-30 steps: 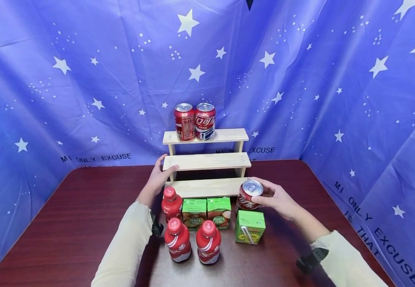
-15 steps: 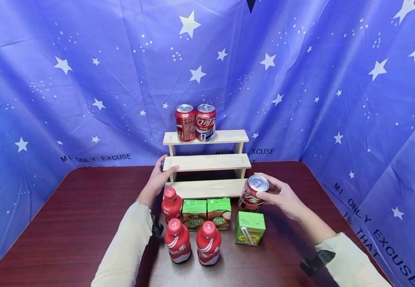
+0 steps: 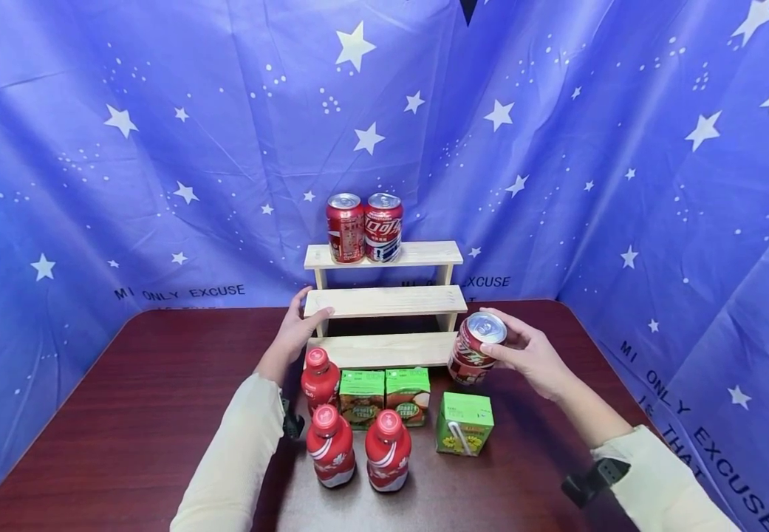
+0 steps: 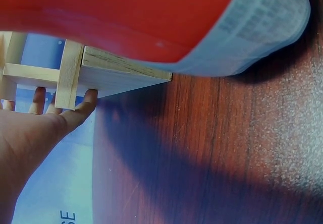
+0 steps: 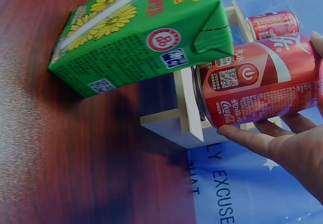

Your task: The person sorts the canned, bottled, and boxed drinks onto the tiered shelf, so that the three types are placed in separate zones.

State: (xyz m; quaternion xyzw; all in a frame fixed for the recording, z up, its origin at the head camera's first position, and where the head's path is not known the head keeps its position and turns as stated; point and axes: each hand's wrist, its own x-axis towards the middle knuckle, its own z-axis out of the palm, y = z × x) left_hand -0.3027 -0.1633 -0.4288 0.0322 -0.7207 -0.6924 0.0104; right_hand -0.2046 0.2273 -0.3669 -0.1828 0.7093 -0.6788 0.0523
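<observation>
My right hand (image 3: 533, 358) grips a red Coca-Cola can (image 3: 476, 349), which leans a little at the right end of the lowest step. In the right wrist view the can (image 5: 260, 80) has its base close to the wooden rack (image 5: 166, 128), with fingers along its side. The three-step wooden display rack (image 3: 384, 301) stands at the table's back. At its left end my left hand (image 3: 296, 331) holds the middle step, thumb on top; the left wrist view shows fingers around the rack's upright (image 4: 69, 75). Two more cola cans, a left one (image 3: 346, 229) and a right one (image 3: 383, 227), stand upright on the top step.
Three red bottles, one by the left forearm (image 3: 320, 380) and two in front (image 3: 331, 447), stand before the rack. Two green drink cartons (image 3: 362, 399) sit side by side at the lowest step. Another green carton (image 3: 464, 425) with a straw stands right, on the dark table (image 3: 125, 428).
My right hand has lifted the cola can up and slightly to the right, from behind the single carton to the lowest step's end. The left hand keeps its hold on the rack.
</observation>
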